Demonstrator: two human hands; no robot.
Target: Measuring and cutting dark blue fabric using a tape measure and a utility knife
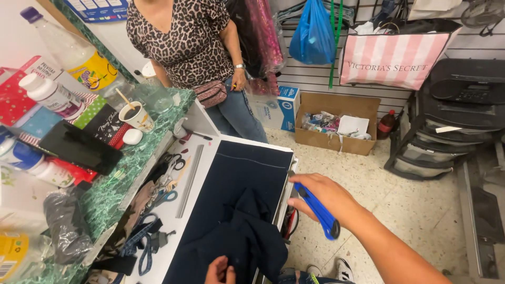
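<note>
A tailoring shop: slatwall with hanging bags, scissors, dark fabric

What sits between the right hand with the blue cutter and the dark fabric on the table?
Nothing visible. The right hand holds the blue cutter at the table's right edge, beside the dark fabric. The left hand pinches the fabric's near end.

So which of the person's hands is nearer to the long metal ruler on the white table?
Left. The left hand pinches the dark navy fabric close to the metal ruler; the right hand, holding a blue utility knife, is past the table's far edge.
</note>
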